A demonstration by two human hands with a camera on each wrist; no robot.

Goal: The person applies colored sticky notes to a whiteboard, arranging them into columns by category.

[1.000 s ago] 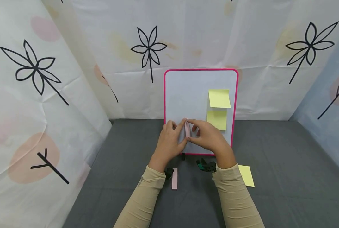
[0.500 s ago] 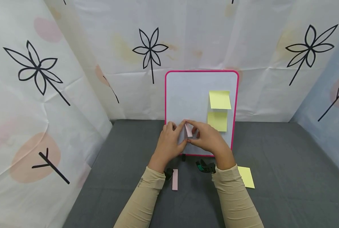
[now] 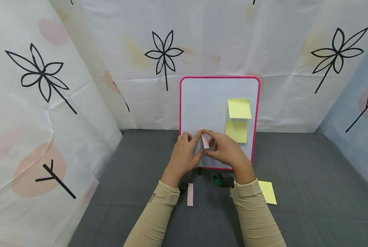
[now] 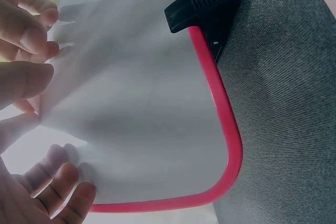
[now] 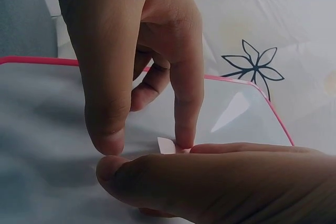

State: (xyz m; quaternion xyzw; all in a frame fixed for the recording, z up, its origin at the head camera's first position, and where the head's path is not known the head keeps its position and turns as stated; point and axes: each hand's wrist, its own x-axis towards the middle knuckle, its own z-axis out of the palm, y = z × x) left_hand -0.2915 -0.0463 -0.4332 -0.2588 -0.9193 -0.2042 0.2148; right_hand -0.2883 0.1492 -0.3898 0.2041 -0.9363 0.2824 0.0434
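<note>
A small pink sticky strip [image 3: 205,141] lies against the upright whiteboard [image 3: 202,103], its lower end lifted off. My left hand [image 3: 182,151] touches the strip's top with the index fingertip; its other fingers rest near the board's left edge. Coming from the other side, my right hand [image 3: 225,147] presses the same top end with its index fingertip. Both thumbs are close together below the strip, apart from its loose end. In the right wrist view only a short piece of the strip [image 5: 166,145] shows between the hands.
Two yellow sticky notes [image 3: 239,108] are on the board's right side. On the grey table lie another pink strip [image 3: 190,195] and a yellow note [image 3: 267,192], partly behind the right sleeve. A black clip [image 4: 202,4] grips the board's pink rim.
The thumbs have come off the strip's lower end, which now swings out to the right. Both index fingertips stay on its top. The head view has shifted slightly.
</note>
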